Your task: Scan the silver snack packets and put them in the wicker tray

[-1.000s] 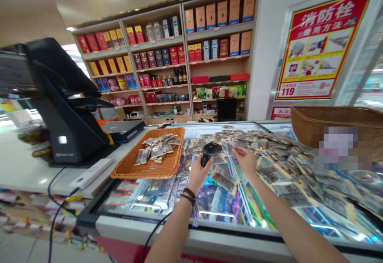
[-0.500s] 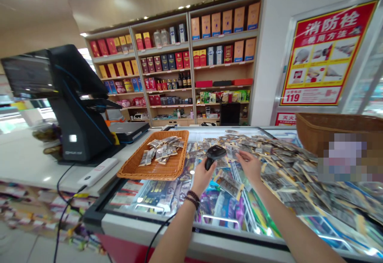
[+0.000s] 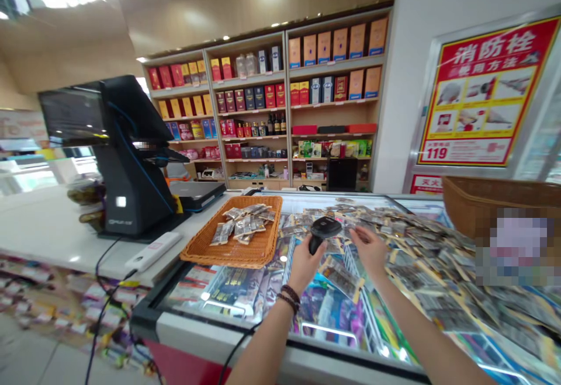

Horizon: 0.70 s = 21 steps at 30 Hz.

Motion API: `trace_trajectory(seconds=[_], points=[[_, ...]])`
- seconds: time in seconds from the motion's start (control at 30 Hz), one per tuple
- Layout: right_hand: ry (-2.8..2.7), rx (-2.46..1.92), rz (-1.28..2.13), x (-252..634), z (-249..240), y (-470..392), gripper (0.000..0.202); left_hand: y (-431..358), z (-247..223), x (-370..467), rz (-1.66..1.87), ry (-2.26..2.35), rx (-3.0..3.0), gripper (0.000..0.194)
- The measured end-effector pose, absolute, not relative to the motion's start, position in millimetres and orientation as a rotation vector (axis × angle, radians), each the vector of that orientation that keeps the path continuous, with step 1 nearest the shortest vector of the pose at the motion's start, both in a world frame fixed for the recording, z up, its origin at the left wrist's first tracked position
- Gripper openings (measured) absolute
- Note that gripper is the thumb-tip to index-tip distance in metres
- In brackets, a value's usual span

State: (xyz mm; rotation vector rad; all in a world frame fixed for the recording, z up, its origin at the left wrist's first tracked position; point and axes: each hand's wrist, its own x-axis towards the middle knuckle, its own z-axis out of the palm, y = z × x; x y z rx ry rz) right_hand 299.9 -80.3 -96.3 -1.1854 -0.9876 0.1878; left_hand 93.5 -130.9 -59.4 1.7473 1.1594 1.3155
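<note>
My left hand (image 3: 307, 262), with a beaded bracelet at the wrist, is wrapped round the handle of a black barcode scanner (image 3: 325, 228). The scanner's head points forward and to the right over the glass. Close by on the right, my right hand (image 3: 370, 250) pinches a small clear packet (image 3: 346, 222) by its edge, in front of the scanner's head. Part of that packet is behind the scanner. Below the hands, larger packets (image 3: 339, 277) lie on the glass top of a freezer (image 3: 245, 321).
An orange wicker basket (image 3: 199, 252) with several small packets stands on the left. Many packets (image 3: 442, 262) are spread over the right side. A brown basket (image 3: 464, 195) is at the right edge. A till (image 3: 135, 186) and a white power strip (image 3: 153, 250) are on the counter.
The whole view has shifted, so things appear slightly further right and lower. Both hands keep nearly the same pose, with the scanner and the packet still held close together.
</note>
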Motion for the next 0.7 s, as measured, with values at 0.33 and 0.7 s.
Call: trace_trajectory(seconds=[0.33, 0.7], points=[[-0.983, -1.184, 0.242, 288.9, -96.1, -74.5, 0.063, -128.1, -49.6, 75.9, 1.360, 1.206, 1.695, 0.039], [-0.758, -0.984, 0.524, 266.7, -92.9, -38.5, 0.053, -132.2, -24.5, 36.1, 1.424, 1.285, 1.730, 0.036]])
